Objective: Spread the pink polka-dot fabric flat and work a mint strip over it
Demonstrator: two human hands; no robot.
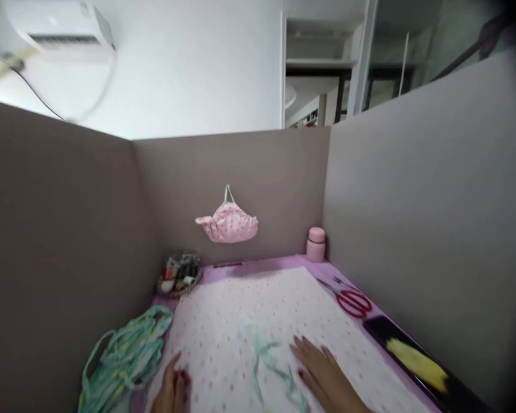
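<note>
White fabric with small pink dots [223, 321] is spread over the work surface. On its left edge rests my left hand [172, 390], fingers stretched forward, with nothing visible in it; the lower part is cut off by the frame. My right hand [327, 373] lies flat on the fabric at the right, fingers extended and holding nothing. Between the hands, closer to the right one, a thin green fabric strip [262, 347] lies loosely curled, a little blurred. Left of my left hand is a heap of green patterned fabric strips [126, 355].
A basket of thread and small items [167, 291] stands at the back left. Red-handled scissors [352, 303], a black phone [382, 328] and a pink jar [316, 248] line the right side. A gathered pink dotted cloth piece [231, 223] hangs on the grey back partition [279, 189].
</note>
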